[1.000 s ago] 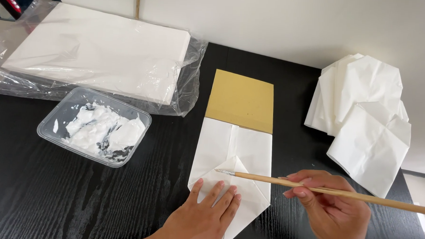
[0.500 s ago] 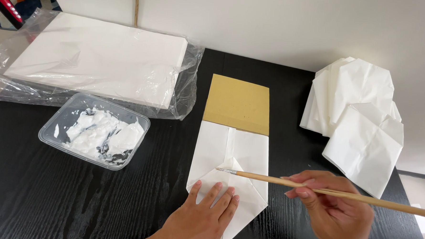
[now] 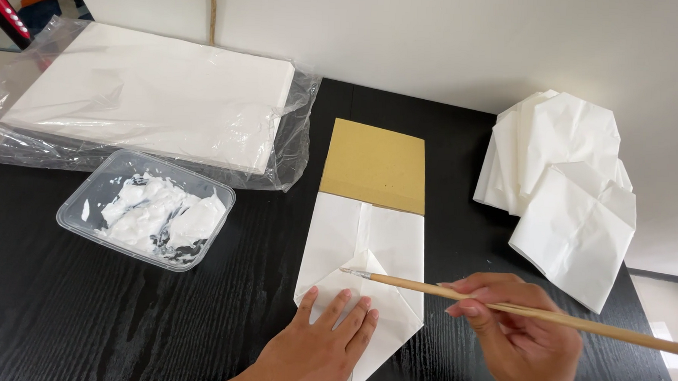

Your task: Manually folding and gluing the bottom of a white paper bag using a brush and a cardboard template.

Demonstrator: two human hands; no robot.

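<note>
Only two bare hands in view: left hand (image 3: 318,348) and right hand (image 3: 521,337), each cut off at the bottom frame edge around the wrist. No gloves, no rings, no watch or wristband, no sleeve cuff showing on either. Nails short and unpainted where visible; the rest of the person is out of frame.

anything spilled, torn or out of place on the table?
Nothing stands out. The white paste stays inside the clear plastic tray, with none visible on the black table. The left hand presses the folded white paper flat while the right hand holds the brush, tip on the fold. Finished folded papers sit fanned, loosely overlapping, at right.
</note>
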